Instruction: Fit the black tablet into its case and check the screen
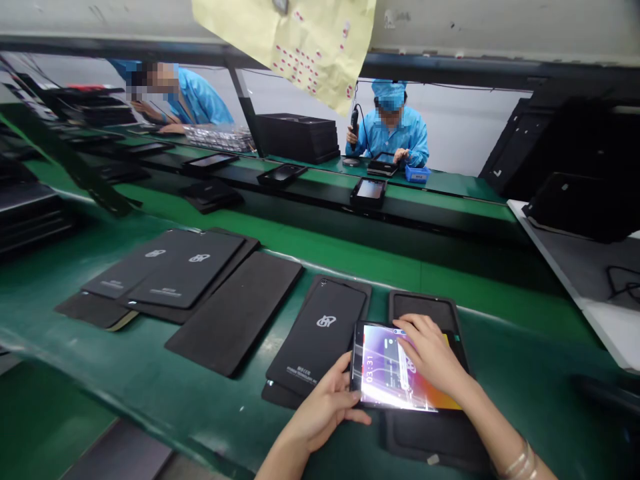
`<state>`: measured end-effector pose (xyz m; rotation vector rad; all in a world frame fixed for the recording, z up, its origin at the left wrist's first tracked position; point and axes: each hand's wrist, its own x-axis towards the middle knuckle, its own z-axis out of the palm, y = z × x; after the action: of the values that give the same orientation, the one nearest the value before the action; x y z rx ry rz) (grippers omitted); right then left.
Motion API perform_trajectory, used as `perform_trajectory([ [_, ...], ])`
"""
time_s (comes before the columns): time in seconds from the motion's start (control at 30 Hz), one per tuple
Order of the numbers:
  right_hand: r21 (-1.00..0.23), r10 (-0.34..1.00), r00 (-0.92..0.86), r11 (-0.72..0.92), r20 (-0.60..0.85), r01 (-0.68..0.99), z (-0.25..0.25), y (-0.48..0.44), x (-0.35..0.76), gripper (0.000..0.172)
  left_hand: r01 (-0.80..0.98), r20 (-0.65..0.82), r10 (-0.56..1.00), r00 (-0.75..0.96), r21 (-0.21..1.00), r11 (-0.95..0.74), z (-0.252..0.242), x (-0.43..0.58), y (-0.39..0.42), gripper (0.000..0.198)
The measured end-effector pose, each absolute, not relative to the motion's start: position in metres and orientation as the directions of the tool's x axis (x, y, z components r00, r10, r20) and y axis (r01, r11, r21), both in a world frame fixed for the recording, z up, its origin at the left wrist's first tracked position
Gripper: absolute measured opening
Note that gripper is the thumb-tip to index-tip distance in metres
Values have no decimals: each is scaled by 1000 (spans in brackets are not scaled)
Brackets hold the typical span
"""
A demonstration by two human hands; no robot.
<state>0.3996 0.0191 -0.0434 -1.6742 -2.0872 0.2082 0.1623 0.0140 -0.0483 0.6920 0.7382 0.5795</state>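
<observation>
Left hand point(325, 403) pinches the lit tablet point(395, 373) by its edge; right hand point(430, 353) lies spread on the screen. Screen check underway; next needs a steady touch.

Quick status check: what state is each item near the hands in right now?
Lit tablet: screen on, face up on a black pad.
Left hand: gripping the lit tablet's left edge.
Right hand: palm down, fingers on the screen.
Black pad: flat under the tablet.
Face-down tablet: back up, logo showing, untouched.
Two tablets at left: backs up, overlapping.
Tablet on far belt: face up; screen state unclear.
</observation>
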Motion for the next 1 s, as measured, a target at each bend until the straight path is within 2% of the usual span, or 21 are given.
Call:
perform_trajectory([
  [0.1,-453,964,-189,256,188,854,-41,33,388,23,-282,-382,677,629,700,657,-51,159,15,76],
  [0.23,-521,977,-172,212,126,827,-41,38,389,20,-326,-346,664,663,665,672,-52,159,16,79],
  [0.57,-617,985,-172,148,20,773,-25,35,387,28,-413,-251,661,707,612,674,-47,168,12,83],
  [0.7,-647,981,-194,164,25,745,-22,36,389,30,-451,-199,669,716,599,661,-48,173,8,83],
  [0.87,-668,975,-213,199,62,717,-20,37,385,27,-489,-146,681,717,592,641,-52,178,4,92],
  [1.0,-663,973,-164,229,161,713,-7,27,391,28,-521,-110,693,713,578,628,-44,176,2,104],
])
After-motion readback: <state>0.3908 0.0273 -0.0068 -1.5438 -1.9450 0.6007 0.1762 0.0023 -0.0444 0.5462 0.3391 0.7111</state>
